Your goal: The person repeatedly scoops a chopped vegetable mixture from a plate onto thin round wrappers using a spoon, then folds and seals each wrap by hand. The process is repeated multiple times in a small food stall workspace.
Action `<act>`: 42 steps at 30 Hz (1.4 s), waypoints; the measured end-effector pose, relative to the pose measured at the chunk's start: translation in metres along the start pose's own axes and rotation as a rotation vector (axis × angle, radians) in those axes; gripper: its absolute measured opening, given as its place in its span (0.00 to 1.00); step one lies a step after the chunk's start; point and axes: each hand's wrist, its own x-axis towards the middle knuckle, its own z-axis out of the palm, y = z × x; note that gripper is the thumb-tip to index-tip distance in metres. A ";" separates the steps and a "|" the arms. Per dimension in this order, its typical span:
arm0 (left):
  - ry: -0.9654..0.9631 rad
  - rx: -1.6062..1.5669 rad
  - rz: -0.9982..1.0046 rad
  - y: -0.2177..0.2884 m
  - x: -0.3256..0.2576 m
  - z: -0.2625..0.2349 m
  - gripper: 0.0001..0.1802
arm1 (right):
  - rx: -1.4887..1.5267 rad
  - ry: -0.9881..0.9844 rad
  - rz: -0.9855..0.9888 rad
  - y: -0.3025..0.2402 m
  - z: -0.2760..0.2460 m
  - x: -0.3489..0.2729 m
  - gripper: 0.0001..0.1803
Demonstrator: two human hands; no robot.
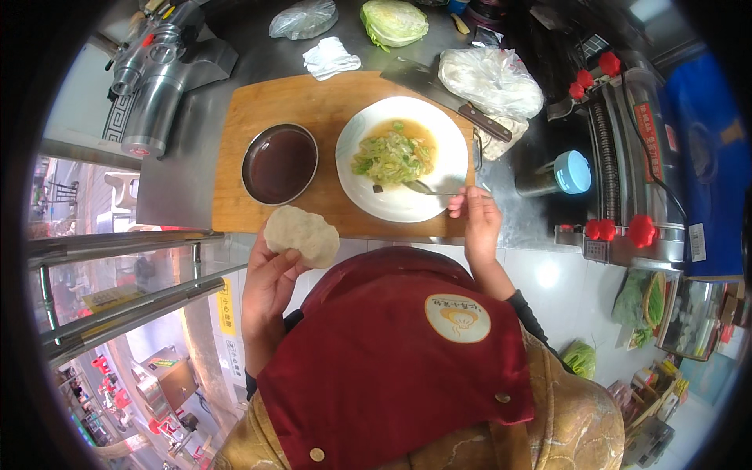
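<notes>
Left hand (269,276) pinching the dough round (301,233), right hand (480,223) gripping the spoon (440,193), you'd best drain the shredded cabbage (395,155).

One left hand (270,270) and one right hand (479,219), two in all, show mid-frame, with one dough piece (301,235) and one spoon (424,188). At upper centre: one cutting board (329,200), one plate (452,141), one bowl (249,174), one cleaver (424,84), one cabbage head (394,22), two plastic bags (493,82). Toward the right edge: one blue-lidded jar (572,172), six red knobs (642,231).
</notes>
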 end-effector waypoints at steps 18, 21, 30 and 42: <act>0.000 0.032 -0.046 -0.009 0.010 0.011 0.33 | 0.127 -0.064 0.087 0.009 -0.028 0.003 0.16; 0.012 0.047 -0.068 -0.011 0.012 0.012 0.33 | 0.181 -0.107 0.052 0.007 -0.032 0.003 0.16; -0.043 0.057 -0.096 -0.015 0.013 0.020 0.33 | 0.012 -0.113 -0.003 -0.004 -0.040 0.010 0.16; -0.035 0.067 -0.121 -0.017 0.014 0.023 0.32 | -0.444 -0.103 -0.309 -0.017 -0.036 0.005 0.12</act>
